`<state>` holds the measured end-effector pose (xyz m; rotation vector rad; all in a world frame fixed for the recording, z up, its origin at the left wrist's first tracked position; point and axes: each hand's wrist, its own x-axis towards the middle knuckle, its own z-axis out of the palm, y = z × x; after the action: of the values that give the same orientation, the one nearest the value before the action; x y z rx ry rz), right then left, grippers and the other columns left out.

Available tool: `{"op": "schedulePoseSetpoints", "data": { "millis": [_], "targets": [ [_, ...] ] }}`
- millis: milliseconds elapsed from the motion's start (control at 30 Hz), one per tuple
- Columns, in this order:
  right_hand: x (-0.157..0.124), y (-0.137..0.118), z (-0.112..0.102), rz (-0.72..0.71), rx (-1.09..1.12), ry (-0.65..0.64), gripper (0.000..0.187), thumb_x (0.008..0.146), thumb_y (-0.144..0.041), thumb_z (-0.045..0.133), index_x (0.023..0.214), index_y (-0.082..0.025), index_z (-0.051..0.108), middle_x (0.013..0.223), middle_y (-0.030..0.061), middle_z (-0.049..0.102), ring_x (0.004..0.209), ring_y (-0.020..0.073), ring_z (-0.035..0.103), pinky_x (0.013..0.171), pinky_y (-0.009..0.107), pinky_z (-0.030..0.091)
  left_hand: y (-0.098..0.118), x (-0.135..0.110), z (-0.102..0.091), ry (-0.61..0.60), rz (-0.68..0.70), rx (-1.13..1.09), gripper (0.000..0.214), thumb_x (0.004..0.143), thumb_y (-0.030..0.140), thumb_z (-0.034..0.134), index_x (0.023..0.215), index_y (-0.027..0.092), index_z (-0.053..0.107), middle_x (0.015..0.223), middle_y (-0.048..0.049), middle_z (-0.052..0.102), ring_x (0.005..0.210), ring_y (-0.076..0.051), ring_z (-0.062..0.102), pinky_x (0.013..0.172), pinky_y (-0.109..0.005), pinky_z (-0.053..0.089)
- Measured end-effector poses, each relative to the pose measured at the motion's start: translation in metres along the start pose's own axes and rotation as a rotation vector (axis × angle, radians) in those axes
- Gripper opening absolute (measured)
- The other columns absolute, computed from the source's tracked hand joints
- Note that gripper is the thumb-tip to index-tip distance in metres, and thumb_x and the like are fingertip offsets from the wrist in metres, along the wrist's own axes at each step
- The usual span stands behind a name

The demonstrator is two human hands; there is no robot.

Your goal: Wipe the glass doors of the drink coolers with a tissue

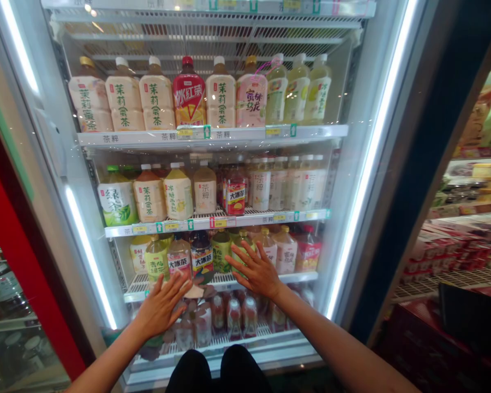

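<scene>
I face an open drinks fridge. My left hand (162, 307) reaches in with fingers stretched flat and holds nothing, hovering in front of the bottom shelf's small bottles (229, 315), just below the third shelf (137, 288). My right hand (256, 270) is spread open, fingers apart, in front of the third shelf's bottles, nearest a green-labelled bottle (221, 252) and a pale peach one (285, 251). A dark "大冰茶" bottle (202, 255) stands between the two hands. Whether either hand touches a bottle cannot be made out.
Upper shelves hold large tea bottles, with a red-labelled one (189, 95) on the top shelf (213, 134). The second shelf (216, 221) is packed. A red fridge frame (20, 256) stands left, the dark door edge (417, 180) right, store shelves (470, 218) beyond. My knees (221, 371) are below.
</scene>
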<state>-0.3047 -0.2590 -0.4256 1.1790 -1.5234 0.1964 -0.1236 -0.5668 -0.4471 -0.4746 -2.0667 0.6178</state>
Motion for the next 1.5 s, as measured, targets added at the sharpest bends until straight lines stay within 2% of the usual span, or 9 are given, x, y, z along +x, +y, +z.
{"op": "schedulePoseSetpoints", "data": {
  "millis": [100, 300, 467, 567, 767, 1000, 1233, 1400, 1500],
  "targets": [
    [0.0, 0.0, 0.0, -0.001, -0.002, -0.006, 0.061, 0.096, -0.036, 0.064, 0.154, -0.032, 0.047, 0.158, 0.001, 0.051, 0.159, 0.0245, 0.024, 0.132, 0.055, 0.003, -0.008, 0.005, -0.004, -0.005, 0.039, -0.014, 0.076, 0.097, 0.052, 0.053, 0.162, 0.027, 0.023, 0.161, 0.0, 0.045, 0.161, -0.016, 0.009, 0.133, -0.045, 0.0],
    [-0.002, 0.0, 0.003, -0.001, -0.008, -0.008, 0.063, 0.095, -0.037, 0.065, 0.155, -0.032, 0.045, 0.159, 0.0006, 0.049, 0.159, 0.0249, 0.021, 0.132, 0.055, 0.003, -0.033, 0.07, -0.016, 0.099, -0.254, 0.016, 0.084, 0.096, 0.051, 0.054, 0.164, 0.019, 0.017, 0.168, -0.0122, 0.028, 0.161, -0.027, 0.002, 0.13, -0.058, -0.005],
    [-0.003, 0.001, 0.003, -0.001, -0.017, -0.012, 0.061, 0.097, -0.037, 0.061, 0.156, -0.033, 0.044, 0.16, 0.0001, 0.048, 0.159, 0.0243, 0.024, 0.132, 0.055, 0.002, 0.017, 0.032, 0.007, -0.019, 0.063, 0.004, 0.079, 0.095, 0.055, 0.055, 0.161, 0.022, 0.028, 0.166, -0.0041, 0.035, 0.162, -0.023, 0.005, 0.132, -0.049, -0.001],
    [-0.002, 0.001, 0.002, -0.002, -0.01, -0.016, 0.061, 0.097, -0.038, 0.061, 0.156, -0.032, 0.044, 0.159, 0.0005, 0.049, 0.158, 0.0243, 0.025, 0.133, 0.055, 0.002, 0.019, 0.033, 0.005, -0.051, 0.173, -0.016, 0.071, 0.096, 0.053, 0.054, 0.159, 0.026, 0.034, 0.163, 0.0012, 0.04, 0.161, -0.018, 0.005, 0.133, -0.045, -0.002],
    [-0.002, 0.002, 0.002, -0.001, -0.011, 0.003, 0.058, 0.098, -0.037, 0.06, 0.154, -0.032, 0.047, 0.158, -0.0009, 0.05, 0.159, 0.0243, 0.021, 0.133, 0.054, 0.002, -0.001, 0.098, -0.009, 0.059, -0.102, 0.001, 0.081, 0.097, 0.05, 0.055, 0.162, 0.016, 0.023, 0.165, -0.0112, 0.035, 0.161, -0.026, 0.006, 0.131, -0.056, -0.004],
    [0.0, 0.003, 0.0, -0.014, -0.027, -0.001, 0.055, 0.099, -0.039, 0.058, 0.153, -0.032, 0.049, 0.158, -0.0018, 0.05, 0.16, 0.0236, 0.02, 0.133, 0.054, 0.001, 0.039, 0.057, 0.015, -0.001, 0.168, -0.055, 0.07, 0.097, 0.05, 0.054, 0.158, 0.022, 0.037, 0.164, -0.0003, 0.038, 0.161, -0.019, 0.008, 0.133, -0.044, 0.001],
    [-0.001, 0.002, 0.002, -0.014, -0.017, 0.008, 0.057, 0.096, -0.037, 0.062, 0.151, -0.031, 0.051, 0.159, -0.0011, 0.049, 0.16, 0.0244, 0.017, 0.133, 0.054, 0.001, -0.001, 0.119, -0.012, 0.106, -0.151, -0.001, 0.082, 0.097, 0.049, 0.054, 0.163, 0.016, 0.019, 0.167, -0.0125, 0.029, 0.161, -0.026, 0.006, 0.131, -0.056, -0.005],
    [0.0, 0.001, 0.001, -0.01, -0.017, 0.013, 0.057, 0.097, -0.038, 0.062, 0.151, -0.03, 0.051, 0.16, -0.0009, 0.048, 0.16, 0.0248, 0.017, 0.133, 0.054, 0.002, 0.028, 0.067, 0.008, 0.022, 0.114, -0.036, 0.074, 0.097, 0.05, 0.054, 0.16, 0.018, 0.031, 0.167, -0.0042, 0.031, 0.161, -0.023, 0.008, 0.133, -0.048, 0.0],
    [0.001, 0.001, 0.0, -0.012, -0.015, 0.01, 0.057, 0.097, -0.038, 0.061, 0.152, -0.03, 0.05, 0.16, -0.0015, 0.048, 0.161, 0.0243, 0.015, 0.133, 0.053, 0.001, 0.026, 0.054, 0.007, -0.007, 0.209, -0.05, 0.068, 0.098, 0.05, 0.052, 0.158, 0.022, 0.036, 0.166, 0.0006, 0.034, 0.161, -0.019, 0.01, 0.133, -0.045, 0.0]
  ]
}}
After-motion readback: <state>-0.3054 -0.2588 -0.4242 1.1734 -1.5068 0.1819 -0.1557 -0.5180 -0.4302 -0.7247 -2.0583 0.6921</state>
